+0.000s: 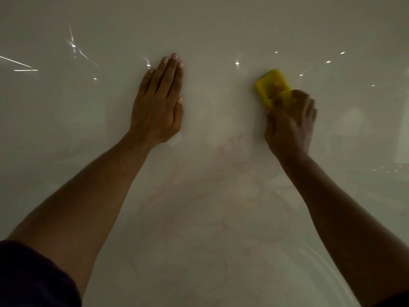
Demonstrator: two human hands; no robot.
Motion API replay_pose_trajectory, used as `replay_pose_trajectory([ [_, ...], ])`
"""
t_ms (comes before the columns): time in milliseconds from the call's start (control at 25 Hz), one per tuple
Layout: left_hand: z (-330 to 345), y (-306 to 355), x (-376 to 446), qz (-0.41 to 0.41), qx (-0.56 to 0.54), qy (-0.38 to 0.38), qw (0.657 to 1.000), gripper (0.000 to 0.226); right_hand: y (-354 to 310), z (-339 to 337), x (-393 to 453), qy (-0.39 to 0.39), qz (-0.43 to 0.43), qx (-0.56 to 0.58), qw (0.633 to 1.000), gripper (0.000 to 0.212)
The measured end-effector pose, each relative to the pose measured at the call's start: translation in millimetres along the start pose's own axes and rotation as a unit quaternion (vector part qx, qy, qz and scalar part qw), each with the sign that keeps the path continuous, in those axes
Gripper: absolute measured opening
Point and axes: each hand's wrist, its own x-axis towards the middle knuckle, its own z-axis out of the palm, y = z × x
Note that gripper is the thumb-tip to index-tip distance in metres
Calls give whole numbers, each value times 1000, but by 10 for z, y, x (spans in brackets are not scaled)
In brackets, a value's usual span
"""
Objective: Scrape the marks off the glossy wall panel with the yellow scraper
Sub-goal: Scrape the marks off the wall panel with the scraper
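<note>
Centrally: yellow scraper [272, 87], pressed on the glossy wall panel [221, 29], right of the left hand. Right hand [290, 127], blurred, fingers curled closed around its lower end. Left hand [158, 103] flat, fingers extended together. Faint pinkish marks [232, 185] below both hands.

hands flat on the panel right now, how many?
1. The left hand lies flat, fingers together, on the panel, left of centre. The right hand is closed around the scraper further right, blurred; its palm contact can't be judged.
</note>
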Motion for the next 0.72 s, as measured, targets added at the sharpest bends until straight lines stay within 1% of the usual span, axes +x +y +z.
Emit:
replay_pose_trajectory([
  [40, 0, 0, 3, -1, 1, -1, 1000, 66, -33, 6, -93, 3, -138, 15, 990, 38],
  [80, -4, -2, 8, -1, 3, -3, 1000, 66, 31, -26, -91, 6, -256, 18, 966, 35],
  [120, -11, 7, 20, 2, 6, -7, 1000, 67, 157, -81, -14, 3, -310, 11, 951, 34],
  [160, -15, 34, 50, 13, 7, -12, 1000, 67, 287, -112, 62, 2, -281, 6, 960, 34],
  [200, -11, 88, 96, 29, 6, -17, 999, 67, 368, -100, 115, 9, -178, 7, 984, 37],
  [240, -3, 173, 153, 42, 1, -21, 999, 68, 380, -91, 127, 18, -32, 12, 999, 43],
  [280, 10, 282, 215, 48, -4, -24, 999, 68, 335, -64, 102, 19, 69, 11, 997, 49],
  [320, 26, 399, 271, 43, -7, -24, 999, 67, 253, -27, 47, 20, 71, -4, 997, 52],
  [360, 44, 501, 316, 33, -7, -21, 999, 67, 187, 8, -37, 25, -11, -11, 1000, 52],
  [400, 65, 575, 350, 23, -6, -16, 1000, 66, 189, 26, -136, 15, -133, -1, 991, 49],
  [440, 78, 607, 370, 17, -5, -12, 1000, 66, 276, 0, -174, 8, -239, 1, 971, 44],
  [480, 86, 615, 377, 15, -4, -12, 1000, 66, 431, -60, -144, 5, -281, -4, 960, 39],
  [520, 91, 602, 380, 15, -4, -12, 1000, 66, 584, -97, -109, -1, -248, -7, 969, 37],
  [560, 97, 587, 376, 16, -5, -13, 1000, 66, 688, -100, -95, -1, -143, -5, 990, 40],
  [600, 106, 581, 371, 15, -6, -12, 1000, 66, 716, -98, -95, 9, 3, -2, 1000, 47],
  [640, 113, 583, 368, 15, -4, -12, 1000, 66, 666, -80, -122, 16, 112, -12, 993, 54],
  [680, 118, 595, 368, 15, -3, -11, 1000, 66, 548, -55, -151, 15, 144, -34, 989, 58],
  [720, 120, 601, 370, 16, -1, -11, 1000, 66, 422, -26, -178, 18, 99, -48, 994, 58],
])
